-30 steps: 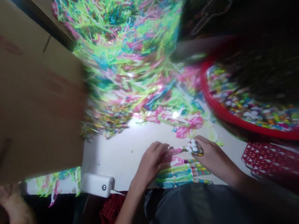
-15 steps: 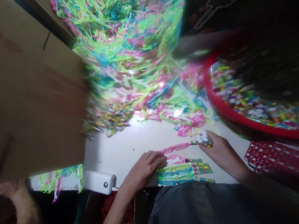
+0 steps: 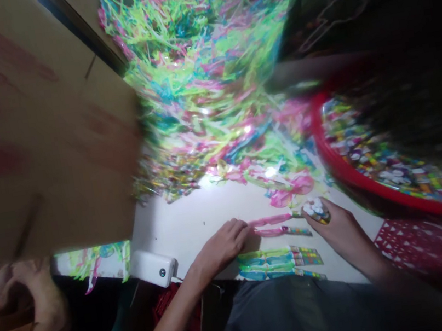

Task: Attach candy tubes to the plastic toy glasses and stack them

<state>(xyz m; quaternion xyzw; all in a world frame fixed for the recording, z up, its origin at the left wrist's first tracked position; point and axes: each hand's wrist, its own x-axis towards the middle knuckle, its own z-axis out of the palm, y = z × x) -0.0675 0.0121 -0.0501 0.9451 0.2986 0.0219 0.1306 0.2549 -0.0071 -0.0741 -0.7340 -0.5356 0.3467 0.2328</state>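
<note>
My left hand [image 3: 229,240] lies over the left ends of two pink plastic strips, fingers bent and pressed together on them. The upper pink strip [image 3: 270,219] ends in a small patterned tube close to my right hand. Just below it is the lower pink strip [image 3: 270,231], also with a patterned tube. My right hand [image 3: 340,222] is closed around a bundle of small tubes [image 3: 315,210] whose white ends face up. Nearer my body, several green and blue strips with tubes [image 3: 266,261] lie side by side in a row.
A heap of tangled coloured plastic strips [image 3: 207,73] covers the back of the white table [image 3: 179,221]. Many small tubes fill a red basin [image 3: 356,178] at right. A cardboard box [image 3: 49,158] blocks the left. A white power bank [image 3: 153,267] sits near a person's arm [image 3: 46,302].
The lower pink strip has moved away from the green and blue row, towards the upper pink strip. My right hand still grips the bundle. The whole view has shifted slightly.
</note>
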